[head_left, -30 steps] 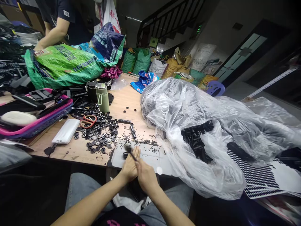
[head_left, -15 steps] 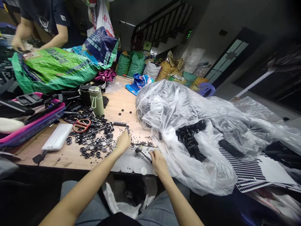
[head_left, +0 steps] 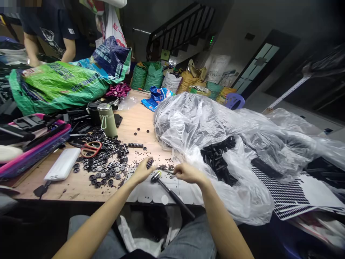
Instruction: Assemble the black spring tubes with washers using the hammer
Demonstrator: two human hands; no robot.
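Observation:
My left hand is closed around a short black ridged piece above the near part of the table. My right hand pinches a thin metal rod that points left toward my left hand. Below and between the hands, a hammer with a black handle lies with its head on the white sheet and its handle past the table edge. Tiny black bits are scattered behind the hands. Another ridged black piece lies farther back.
Black wheels, scissors, a green bottle and a white box are at left, beside a pink basket. A large clear plastic bag with black parts fills the right. A person stands at back left.
My left hand has come nearer with the ridged piece. My right hand has let go of the hammer, which now lies down, and holds a thin rod.

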